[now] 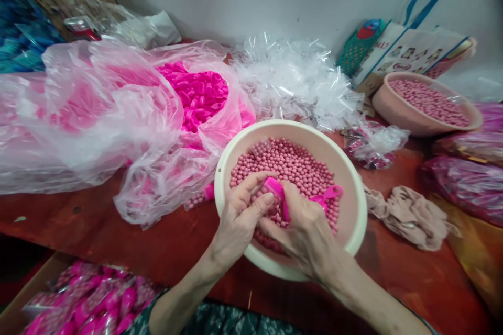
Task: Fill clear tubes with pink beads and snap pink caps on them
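A cream bowl [357,209] holds many small round pink beads [286,157]. Over it my hands meet, both with fingers closed. My left hand [239,209] pinches a bright pink plastic piece [273,186] between thumb and fingers. My right hand [306,230] grips the same piece from the other side, and its fingers hide part of it. Whether a clear packet is joined to the piece I cannot tell. Beside my right hand, a pink scoop [333,192] rests on the beads, partly covered by the fingers.
Left of the bowl, a clear bag spills pink plastic pieces [200,94]. Clear plastic sleeves [294,81] pile up behind. A second bowl of beads [420,128] stands at right, near a crumpled cloth [416,217]. A box of filled packets [98,303] sits below the table's front edge.
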